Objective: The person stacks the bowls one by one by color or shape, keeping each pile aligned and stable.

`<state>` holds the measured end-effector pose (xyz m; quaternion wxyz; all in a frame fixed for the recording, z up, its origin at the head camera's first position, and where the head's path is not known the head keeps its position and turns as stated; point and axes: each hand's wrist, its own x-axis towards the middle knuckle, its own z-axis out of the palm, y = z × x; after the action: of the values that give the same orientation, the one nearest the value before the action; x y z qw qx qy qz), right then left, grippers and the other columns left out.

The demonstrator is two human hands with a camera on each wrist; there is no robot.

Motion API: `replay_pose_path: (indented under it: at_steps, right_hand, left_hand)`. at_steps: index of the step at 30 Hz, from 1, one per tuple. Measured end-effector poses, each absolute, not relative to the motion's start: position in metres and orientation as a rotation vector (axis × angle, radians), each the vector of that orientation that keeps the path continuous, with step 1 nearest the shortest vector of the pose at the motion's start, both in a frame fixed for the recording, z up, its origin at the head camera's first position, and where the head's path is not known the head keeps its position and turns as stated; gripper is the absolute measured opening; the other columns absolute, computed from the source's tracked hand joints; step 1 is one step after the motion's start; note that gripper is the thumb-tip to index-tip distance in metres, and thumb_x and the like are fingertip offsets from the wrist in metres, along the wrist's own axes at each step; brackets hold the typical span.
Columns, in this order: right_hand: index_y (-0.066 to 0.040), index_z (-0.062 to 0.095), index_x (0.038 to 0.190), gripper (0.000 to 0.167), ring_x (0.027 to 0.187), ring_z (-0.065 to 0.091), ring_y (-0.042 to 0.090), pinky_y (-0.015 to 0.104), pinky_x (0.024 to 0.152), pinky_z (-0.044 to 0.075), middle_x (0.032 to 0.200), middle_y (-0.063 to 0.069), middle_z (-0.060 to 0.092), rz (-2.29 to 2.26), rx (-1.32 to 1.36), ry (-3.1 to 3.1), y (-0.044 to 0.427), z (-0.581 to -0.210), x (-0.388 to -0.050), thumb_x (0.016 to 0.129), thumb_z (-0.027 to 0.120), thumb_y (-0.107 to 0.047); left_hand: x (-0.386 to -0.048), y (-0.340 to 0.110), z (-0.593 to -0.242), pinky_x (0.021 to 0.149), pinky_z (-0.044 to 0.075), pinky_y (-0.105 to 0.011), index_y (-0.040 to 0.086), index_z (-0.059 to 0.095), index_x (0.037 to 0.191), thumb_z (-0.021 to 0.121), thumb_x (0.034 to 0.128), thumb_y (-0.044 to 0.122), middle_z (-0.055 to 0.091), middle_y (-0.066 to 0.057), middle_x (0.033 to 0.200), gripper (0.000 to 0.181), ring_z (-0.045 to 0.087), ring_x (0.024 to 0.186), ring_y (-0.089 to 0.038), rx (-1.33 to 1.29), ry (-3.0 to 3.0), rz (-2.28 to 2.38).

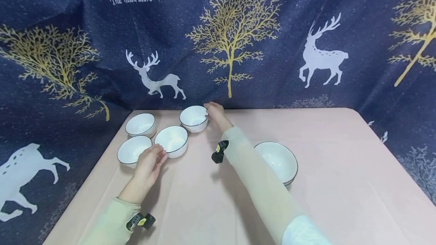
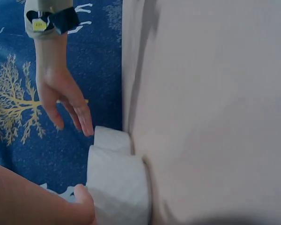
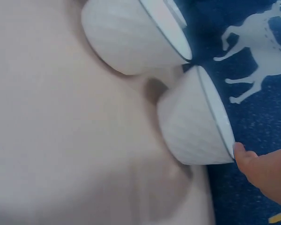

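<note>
Four white bowls with dark rims stand upright in a group on the left of the table: a back-left bowl (image 1: pixel 140 124), a front-left bowl (image 1: pixel 133 150), a front-middle bowl (image 1: pixel 172 141) and a back-right bowl (image 1: pixel 193 118). My left hand (image 1: pixel 148 163) is at the near rim of the front-middle bowl, partly covering the front-left one. At the right rim of the back-right bowl is my right hand (image 1: pixel 216 114), its fingers fairly straight in the left wrist view. In the right wrist view a fingertip meets that bowl's rim (image 3: pixel 194 122).
Farther right on the pink table (image 1: pixel 340 169) stands another white bowl (image 1: pixel 277 162), apparently stacked, partly behind my right forearm. A dark blue cloth (image 1: pixel 265 71) with deer and trees hangs along the back edge. Each wrist carries a small black camera (image 1: pixel 219 151).
</note>
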<state>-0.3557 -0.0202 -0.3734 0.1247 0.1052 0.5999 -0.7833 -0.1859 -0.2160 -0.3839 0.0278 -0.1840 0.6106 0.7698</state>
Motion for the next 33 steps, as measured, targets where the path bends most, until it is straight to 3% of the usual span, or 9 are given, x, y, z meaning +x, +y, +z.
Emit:
replay_pose_path:
  at_steps: [7,10,14,22,26,33]
  right_hand:
    - [-0.008,0.038,0.147,0.05,0.133,0.041,0.027,0.035,0.111,0.042,0.147,0.013,0.039,-2.352,0.437,1.846,-0.028,-0.388,-0.353,0.099,0.051,-0.013]
    - [-0.01,0.042,0.145,0.049,0.124,0.049,0.024,0.032,0.103,0.049,0.141,0.012,0.046,-2.267,0.515,1.965,-0.031,-0.402,-0.362,0.098,0.052,-0.015]
    - [-0.006,0.049,0.139,0.046,0.102,0.057,0.02,0.028,0.087,0.056,0.127,0.014,0.053,-2.27,0.508,1.933,-0.038,-0.433,-0.383,0.094,0.058,-0.015]
    - [0.001,0.041,0.143,0.05,0.112,0.048,0.022,0.035,0.104,0.047,0.141,0.019,0.045,-2.215,0.397,1.783,-0.033,-0.418,-0.347,0.095,0.053,-0.006]
    - [0.003,0.048,0.137,0.046,0.1,0.046,0.018,0.035,0.102,0.05,0.133,0.016,0.05,-2.202,0.396,1.754,-0.033,-0.42,-0.345,0.092,0.056,-0.007]
    - [0.006,0.054,0.128,0.04,0.096,0.046,0.019,0.036,0.101,0.051,0.12,0.014,0.052,-2.165,0.413,1.803,-0.034,-0.42,-0.34,0.09,0.057,-0.008]
  left_hand:
    - [-0.182,-0.213,-0.393,0.11,0.042,-0.025,-0.011,0.021,0.141,0.031,0.1003,0.007,0.038,-0.007,0.109,0.045,0.045,0.106,-0.015,-0.634,1.887,2.353]
    - [-0.183,-0.214,-0.397,0.111,0.041,-0.027,-0.01,0.022,0.141,0.031,0.1002,0.006,0.038,-0.008,0.11,0.045,0.045,0.108,-0.017,-0.659,1.857,2.355]
    - [-0.187,-0.215,-0.403,0.11,0.041,-0.025,-0.01,0.016,0.145,0.029,0.1011,0.007,0.034,-0.012,0.12,0.049,0.04,0.121,-0.024,-0.653,1.802,2.36]
    - [-0.195,-0.217,-0.409,0.108,0.043,-0.022,-0.002,-0.004,0.151,0.026,0.1031,0.01,0.027,-0.017,0.136,0.058,0.033,0.133,-0.027,-0.647,1.673,2.368]
    - [-0.199,-0.221,-0.41,0.106,0.045,-0.022,0.002,-0.007,0.152,0.026,0.1038,0.012,0.025,-0.017,0.136,0.059,0.033,0.133,-0.026,-0.673,1.596,2.377]
    - [-0.202,-0.223,-0.41,0.106,0.045,-0.024,0.002,-0.009,0.151,0.029,0.104,0.013,0.027,-0.014,0.128,0.062,0.035,0.131,-0.026,-0.691,1.517,2.399]
